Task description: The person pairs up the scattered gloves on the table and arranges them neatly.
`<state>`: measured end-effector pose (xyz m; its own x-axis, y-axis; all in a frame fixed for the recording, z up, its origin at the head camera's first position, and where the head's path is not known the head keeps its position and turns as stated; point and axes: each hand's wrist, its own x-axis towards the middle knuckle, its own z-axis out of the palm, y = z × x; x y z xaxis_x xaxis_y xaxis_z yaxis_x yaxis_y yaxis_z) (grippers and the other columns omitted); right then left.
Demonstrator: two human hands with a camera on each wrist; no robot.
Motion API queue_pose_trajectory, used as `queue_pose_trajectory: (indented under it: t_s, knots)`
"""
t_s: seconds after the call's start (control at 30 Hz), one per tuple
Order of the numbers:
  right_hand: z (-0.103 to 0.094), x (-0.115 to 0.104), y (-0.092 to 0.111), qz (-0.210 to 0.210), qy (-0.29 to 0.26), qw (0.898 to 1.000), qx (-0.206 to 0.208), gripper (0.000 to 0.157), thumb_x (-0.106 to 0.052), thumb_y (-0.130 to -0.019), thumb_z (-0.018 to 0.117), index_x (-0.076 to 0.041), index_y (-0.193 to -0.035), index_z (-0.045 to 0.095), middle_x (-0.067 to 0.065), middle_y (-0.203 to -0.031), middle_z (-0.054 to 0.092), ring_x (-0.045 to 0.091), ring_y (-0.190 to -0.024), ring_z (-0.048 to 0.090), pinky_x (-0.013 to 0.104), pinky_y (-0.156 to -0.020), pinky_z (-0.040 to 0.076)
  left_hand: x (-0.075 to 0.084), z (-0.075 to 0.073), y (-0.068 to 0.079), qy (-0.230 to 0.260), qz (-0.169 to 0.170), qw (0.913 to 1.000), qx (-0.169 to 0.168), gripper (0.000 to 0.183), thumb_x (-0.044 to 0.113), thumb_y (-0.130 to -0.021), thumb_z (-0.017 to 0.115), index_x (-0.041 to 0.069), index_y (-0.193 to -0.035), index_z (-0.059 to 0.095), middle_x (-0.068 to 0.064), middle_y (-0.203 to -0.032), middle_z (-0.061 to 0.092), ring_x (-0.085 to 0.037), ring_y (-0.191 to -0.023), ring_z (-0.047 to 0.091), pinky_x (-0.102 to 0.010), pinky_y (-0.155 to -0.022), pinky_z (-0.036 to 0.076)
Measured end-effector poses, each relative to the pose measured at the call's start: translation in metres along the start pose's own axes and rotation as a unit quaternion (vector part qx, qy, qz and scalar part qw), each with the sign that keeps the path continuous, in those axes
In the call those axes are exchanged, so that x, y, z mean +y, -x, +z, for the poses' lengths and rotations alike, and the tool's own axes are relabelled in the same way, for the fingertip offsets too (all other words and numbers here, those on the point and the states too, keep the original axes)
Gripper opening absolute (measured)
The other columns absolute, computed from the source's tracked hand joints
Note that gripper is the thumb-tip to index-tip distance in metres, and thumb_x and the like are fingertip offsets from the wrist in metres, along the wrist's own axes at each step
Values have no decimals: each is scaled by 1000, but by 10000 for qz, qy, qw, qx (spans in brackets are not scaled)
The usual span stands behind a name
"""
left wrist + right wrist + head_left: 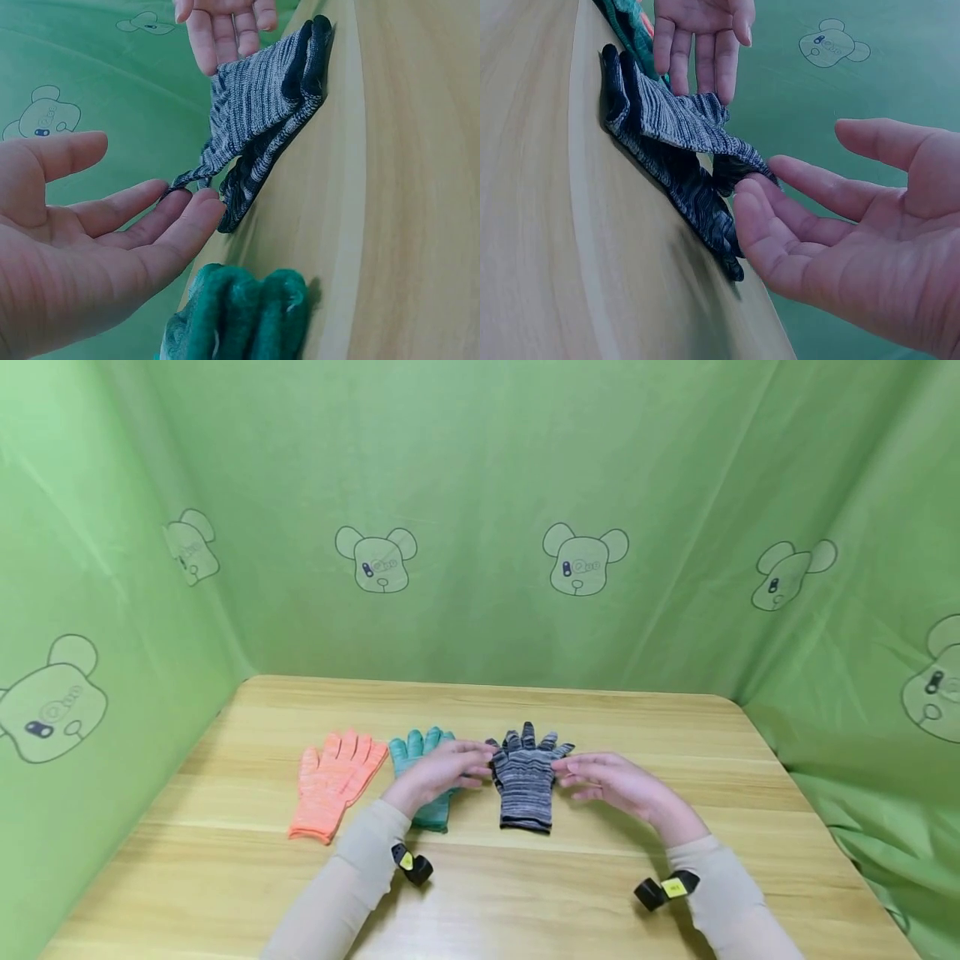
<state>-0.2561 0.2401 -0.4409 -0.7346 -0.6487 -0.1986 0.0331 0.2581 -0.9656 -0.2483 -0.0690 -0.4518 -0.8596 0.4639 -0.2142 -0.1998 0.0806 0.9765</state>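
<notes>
A pair of black-and-grey knit gloves (pixel 525 785) lies stacked on the table, fingers away from me and dark-hemmed cuffs towards me. In the left wrist view the upper glove (pixel 251 94) lifts partly off the lower one. My left hand (pixel 442 774) is at its left side, fingertips touching a glove finger, the thumb apart. On the other side my right hand (pixel 618 787) has its fingertips at a glove finger too, thumb raised away in the right wrist view. Teal-green gloves (pixel 431 815) lie partly hidden under my left hand and wrist.
Orange knit gloves (pixel 330 789) lie at the left of the row. The wooden table (pixel 600 910) is bounded by a green curtain (pixel 480 460) with printed bear heads at the back and both sides.
</notes>
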Motion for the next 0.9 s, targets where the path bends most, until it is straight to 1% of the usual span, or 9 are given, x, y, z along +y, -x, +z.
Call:
queue_pose_trajectory:
  t_s: [0.1, 0.2, 0.47, 0.63, 0.73, 0.9]
  knots:
    - [0, 2, 0, 56, 25, 10000, -35, 52, -22, -103, 45, 13, -140, 36, 28, -138, 49, 25, -117, 58, 44, -104, 50, -1, 0, 0, -13, -69, 10000, -21, 48, 21, -101, 51, -3, -142, 44, -22, -149, 42, -39, -129, 50, -48, -110, 45]
    - [1, 4, -1, 125, 29, 9999, -20, 53, -22, -103, 46, 14, -140, 36, 30, -138, 48, 27, -117, 58, 46, -104, 50, -3, 0, -1, -19, -142, 9999, -42, 48, 21, -101, 50, -3, -142, 43, -21, -149, 42, -39, -130, 50, -47, -109, 45]
    - [1, 5, -2, 255, 102, 9996, 49, 53, -20, -102, 46, 14, -141, 33, 35, -141, 42, 39, -122, 53, 47, -103, 50, -4, -1, -2, -62, -155, 9998, -69, 49, 22, -101, 50, -3, -143, 42, -22, -149, 42, -38, -129, 50, -47, -109, 45]
    - [-2, 0, 0, 226, 234, 9992, 213, 52, -20, -102, 45, 13, -141, 33, 36, -140, 42, 45, -123, 50, 49, -103, 50, -3, -7, -2, -9, -114, 9999, 36, 49, 21, -101, 50, -4, -143, 42, -24, -146, 44, -40, -128, 50, -47, -109, 46]
    - [-3, -3, 3, 214, 224, 9991, 295, 52, -18, -102, 44, 13, -142, 32, 37, -142, 40, 46, -124, 49, 51, -104, 49, 0, -9, 0, 62, -99, 9998, 128, 49, 21, -101, 51, -5, -142, 42, -25, -146, 44, -41, -128, 49, -48, -109, 45]
    - [-6, -6, 7, 191, 261, 9991, 290, 52, -18, -102, 44, 13, -143, 32, 36, -145, 36, 38, -122, 53, 49, -103, 49, 2, -11, 1, 28, -150, 9998, 109, 49, 20, -101, 50, -4, -143, 41, -24, -147, 42, -41, -128, 49, -48, -110, 45]
